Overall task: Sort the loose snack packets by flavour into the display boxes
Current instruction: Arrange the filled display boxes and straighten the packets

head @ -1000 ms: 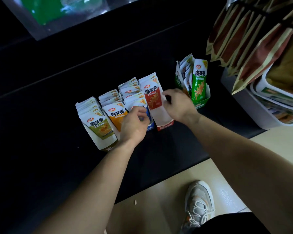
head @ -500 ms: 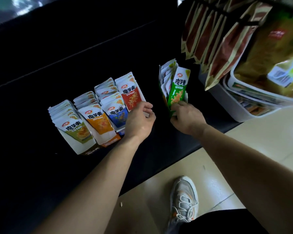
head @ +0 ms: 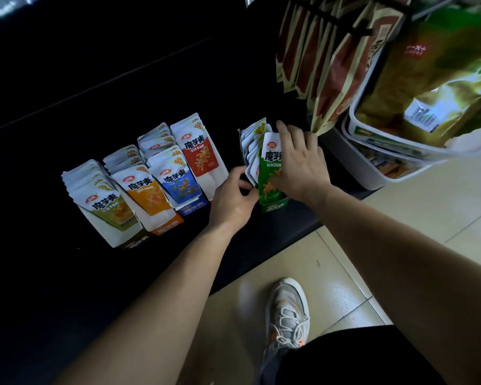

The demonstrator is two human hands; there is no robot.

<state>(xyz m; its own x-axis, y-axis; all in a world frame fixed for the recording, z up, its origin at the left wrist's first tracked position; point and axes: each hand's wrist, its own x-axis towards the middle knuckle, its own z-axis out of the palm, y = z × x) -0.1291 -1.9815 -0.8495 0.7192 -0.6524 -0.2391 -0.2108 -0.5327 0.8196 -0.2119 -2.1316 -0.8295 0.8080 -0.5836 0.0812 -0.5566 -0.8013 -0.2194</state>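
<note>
Step in hand: likely squaring up the green-flavour stack in its box.
Green display box (head: pixel 274 207): centre of the frame, near the front edge of the black shelf (head: pixel 122 79), apart from the other four boxes.
Left hand (head: pixel 233 198): fingers curled, pinching the lower edges of the rear packets (head: pixel 250 151).
Right hand (head: pixel 299 162): fingers spread and fairly straight, lying over the front green packet (head: pixel 267 159); pressing, not grasping.
Doing it well: hold the rear packets upright with the left and ease the front one back with the flat right hand. Keep all faces forward and the bottoms seated in the box, with no corner folded under.
Packet look: white pouch tops, a green lower panel with dark lettering and an orange snack picture. They look thin, glossy and probably slippery.
Sorted row (head: pixel 161 184): centre left of the frame. Olive, orange, blue and red fronts lean back in tidy stacks.
</note>
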